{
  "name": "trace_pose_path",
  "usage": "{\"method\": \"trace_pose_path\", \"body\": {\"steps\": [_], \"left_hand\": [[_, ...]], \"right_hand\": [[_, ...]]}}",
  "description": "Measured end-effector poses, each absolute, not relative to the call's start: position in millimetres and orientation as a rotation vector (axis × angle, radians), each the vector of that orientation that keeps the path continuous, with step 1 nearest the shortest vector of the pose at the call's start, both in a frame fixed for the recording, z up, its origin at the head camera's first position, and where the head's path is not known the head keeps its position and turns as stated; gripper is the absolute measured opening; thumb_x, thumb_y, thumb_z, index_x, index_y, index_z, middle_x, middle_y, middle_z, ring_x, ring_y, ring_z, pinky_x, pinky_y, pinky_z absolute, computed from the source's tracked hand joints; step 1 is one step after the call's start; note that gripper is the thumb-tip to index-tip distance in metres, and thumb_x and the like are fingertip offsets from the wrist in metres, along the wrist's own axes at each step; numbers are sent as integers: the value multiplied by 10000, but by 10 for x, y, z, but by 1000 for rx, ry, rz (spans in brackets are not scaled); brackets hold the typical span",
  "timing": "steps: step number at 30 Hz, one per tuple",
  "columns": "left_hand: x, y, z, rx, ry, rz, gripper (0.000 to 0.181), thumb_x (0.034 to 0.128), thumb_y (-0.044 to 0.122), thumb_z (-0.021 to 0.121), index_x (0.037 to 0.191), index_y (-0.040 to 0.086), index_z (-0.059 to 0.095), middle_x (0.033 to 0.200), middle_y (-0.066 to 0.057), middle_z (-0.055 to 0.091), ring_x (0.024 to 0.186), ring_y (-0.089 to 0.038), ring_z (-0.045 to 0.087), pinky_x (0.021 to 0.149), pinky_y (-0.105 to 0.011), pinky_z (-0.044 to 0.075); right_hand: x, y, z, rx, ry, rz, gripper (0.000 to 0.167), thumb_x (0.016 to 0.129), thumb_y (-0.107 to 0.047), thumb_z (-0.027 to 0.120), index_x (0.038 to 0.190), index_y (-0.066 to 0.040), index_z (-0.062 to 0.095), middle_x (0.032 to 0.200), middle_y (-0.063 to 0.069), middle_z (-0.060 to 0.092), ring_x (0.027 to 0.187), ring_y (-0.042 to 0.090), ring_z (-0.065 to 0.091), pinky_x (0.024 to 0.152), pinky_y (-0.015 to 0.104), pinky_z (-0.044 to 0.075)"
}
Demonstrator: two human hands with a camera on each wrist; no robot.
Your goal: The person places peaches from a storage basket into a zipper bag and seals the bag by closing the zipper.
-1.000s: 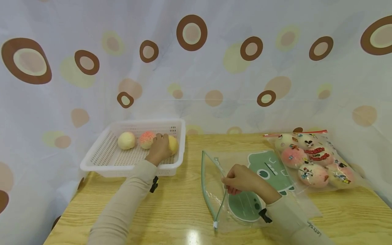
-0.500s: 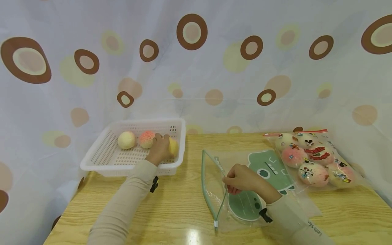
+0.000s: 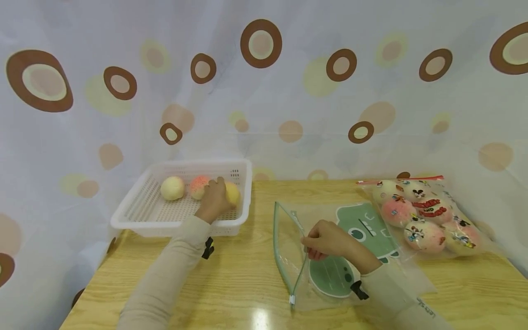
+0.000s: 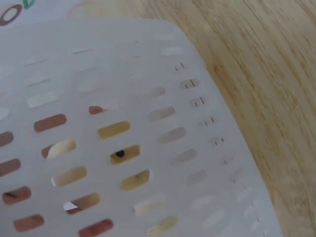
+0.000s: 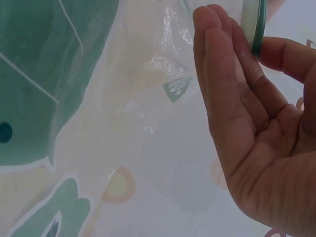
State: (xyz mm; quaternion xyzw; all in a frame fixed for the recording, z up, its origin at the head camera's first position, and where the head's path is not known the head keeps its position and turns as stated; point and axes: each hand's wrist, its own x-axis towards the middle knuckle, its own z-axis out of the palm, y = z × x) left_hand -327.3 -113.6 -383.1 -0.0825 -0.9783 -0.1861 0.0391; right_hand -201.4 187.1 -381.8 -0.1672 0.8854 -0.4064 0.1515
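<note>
In the head view, my left hand (image 3: 213, 201) reaches into a white plastic basket (image 3: 165, 225). Its fingers curl against a yellow round fruit (image 3: 233, 194) at the basket's right end, partly covering it. Beside the hand lies a pink-speckled peach (image 3: 199, 185), and a pale cream peach (image 3: 173, 188) sits further left. Through the basket's slots, the left wrist view shows bits of yellow fruit (image 4: 113, 130) and fingers. My right hand (image 3: 330, 240) pinches the green-edged mouth of a clear zip bag (image 3: 332, 277) with a green cartoon print, spreading it apart. Thumb and finger meet at that edge in the right wrist view.
Behind the right forearm lies a clear bag (image 3: 429, 236) with a red zip strip, filled with several peaches. A white slider (image 3: 292, 299) sits at the green bag's near corner. The wooden table (image 3: 231, 284) backs onto a patterned curtain (image 3: 305, 55).
The head view has shifted slightly. My left hand stays at the yellow fruit with only small finger movement, and my right hand keeps its hold on the bag edge.
</note>
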Motion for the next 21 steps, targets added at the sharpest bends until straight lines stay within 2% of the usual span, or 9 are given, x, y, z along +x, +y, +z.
{"method": "trace_pose_path", "body": {"steps": [4,10,15,21], "left_hand": [[-3235,-1161,-3759,-249,-2953,-615,805,730,285,798,1311,-84,381,1140,-297,502,992,-430,550,776,-509,506],[-3103,-1131,-3555,-338,-2807,-651,855,755,315,799,1410,-17,360,1250,-298,480,1063,-428,542,786,-510,519],[-2827,-1042,-3397,-512,-2633,-735,867,736,319,830,1411,14,379,1294,-266,474,1118,-411,531,865,-518,499],[-2420,-843,-3332,-697,-2481,-850,861,706,276,857,1385,1,404,1281,-230,491,1088,-365,571,836,-481,535]], "right_hand": [[-2021,1872,-3852,-445,2498,-1230,344,951,-187,579,693,11,690,626,75,665,573,210,668,560,345,572],[-2029,1900,-3870,-399,2422,-1315,363,959,-220,579,721,31,686,639,84,665,613,263,683,596,385,580],[-2023,1923,-3869,-361,2354,-1381,369,967,-222,571,755,57,688,656,91,672,612,234,683,614,397,582],[-2016,1958,-3860,-328,2318,-1419,363,965,-225,574,783,67,691,668,95,681,629,239,691,630,392,583]]}}
